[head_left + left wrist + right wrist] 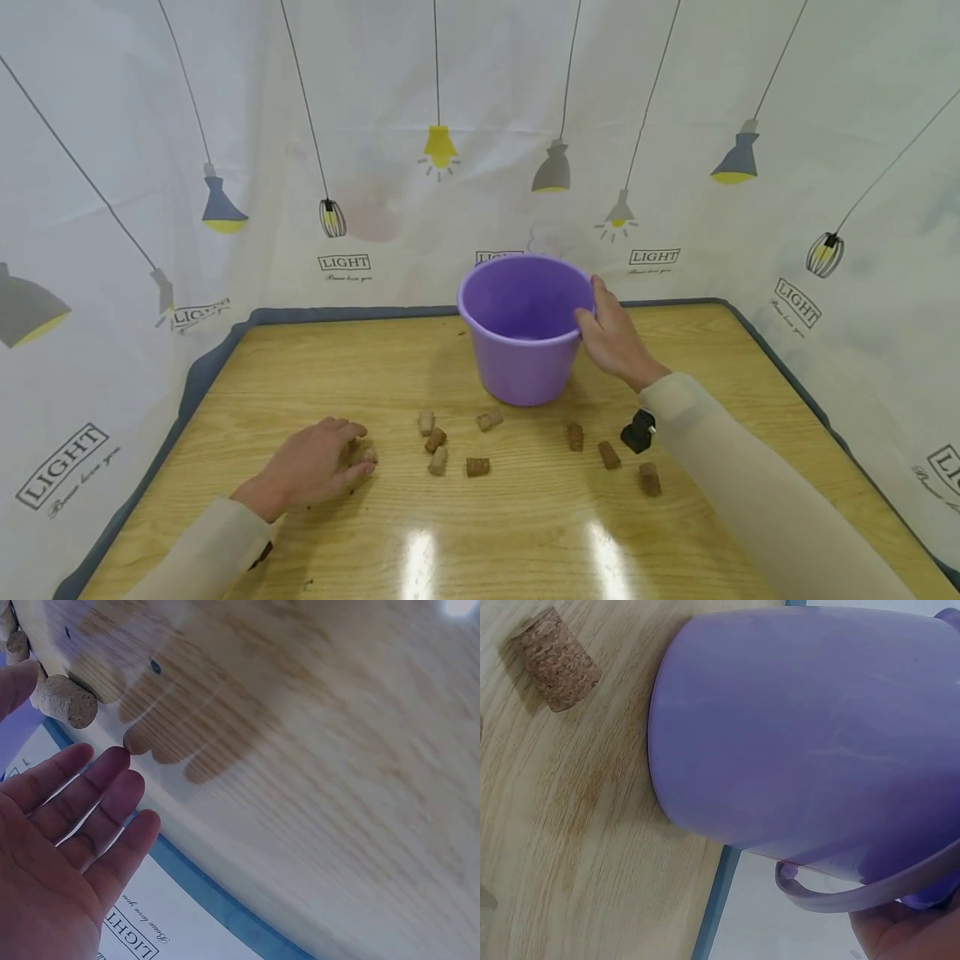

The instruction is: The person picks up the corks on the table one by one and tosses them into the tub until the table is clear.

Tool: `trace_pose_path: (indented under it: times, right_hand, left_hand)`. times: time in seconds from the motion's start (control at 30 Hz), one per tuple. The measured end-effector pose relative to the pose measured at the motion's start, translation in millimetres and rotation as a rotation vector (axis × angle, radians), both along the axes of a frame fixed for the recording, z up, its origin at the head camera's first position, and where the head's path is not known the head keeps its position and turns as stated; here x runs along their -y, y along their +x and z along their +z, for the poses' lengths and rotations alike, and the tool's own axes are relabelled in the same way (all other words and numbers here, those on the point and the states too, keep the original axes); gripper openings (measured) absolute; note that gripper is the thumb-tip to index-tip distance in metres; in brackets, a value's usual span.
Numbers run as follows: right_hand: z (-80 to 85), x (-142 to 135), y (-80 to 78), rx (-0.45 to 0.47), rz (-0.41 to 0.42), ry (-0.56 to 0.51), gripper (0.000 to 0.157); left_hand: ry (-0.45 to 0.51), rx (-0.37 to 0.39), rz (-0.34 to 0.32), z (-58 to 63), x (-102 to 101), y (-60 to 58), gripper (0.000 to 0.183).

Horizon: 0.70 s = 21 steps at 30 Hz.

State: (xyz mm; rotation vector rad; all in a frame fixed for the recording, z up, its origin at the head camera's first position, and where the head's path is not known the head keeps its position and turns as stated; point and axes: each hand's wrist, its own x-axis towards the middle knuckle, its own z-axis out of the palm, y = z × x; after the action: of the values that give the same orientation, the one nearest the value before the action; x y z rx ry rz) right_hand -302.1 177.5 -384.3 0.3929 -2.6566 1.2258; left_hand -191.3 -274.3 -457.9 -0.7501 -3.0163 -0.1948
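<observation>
A purple plastic bucket [525,367] stands upright near the back of the wooden table, its mouth tilted into view. My right hand [611,333] grips its rim on the right side, thumb inside view and fingers behind the edge. The right wrist view shows the bucket's curved handle [847,900] by that hand. My left hand [315,462] hovers low at the left with fingers extended and apart. A cork [69,701] lies between its thumb and fingers, not visibly pinched. In the head view this cork [368,456] is partly hidden by the hand.
Several corks lie in front of the bucket, among them a pale cork [438,461] and a dark cork [477,467]. More lie at the right, including a brown cork [609,455]. Lamp-printed cloth [397,200] hangs behind the table [525,533] and along both sides.
</observation>
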Motion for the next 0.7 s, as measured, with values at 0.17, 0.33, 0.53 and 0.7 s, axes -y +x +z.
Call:
trace_pose_path:
  times: [0.17,0.33,0.53,0.7]
  right_hand:
    - [0.1,-0.1,-0.2,-0.017,0.001,-0.005,0.071]
    - [0.0,0.3,-1.1,-0.025,0.003,-0.005,0.071]
    - [0.4,-0.2,-1.5,-0.024,0.005,0.0,0.07]
    - [1.1,-0.4,-1.8,-0.014,0.01,-0.001,0.069]
  left_hand:
    - [0.017,-0.011,-0.006,-2.1,-0.2,-0.3,0.048]
    - [0.022,-0.019,-0.007,-2.5,-0.4,0.3,0.044]
    - [0.032,-0.016,-0.019,-0.7,-1.4,1.3,0.039]
    - [0.045,-0.021,-0.02,-0.2,-2.1,1.6,0.032]
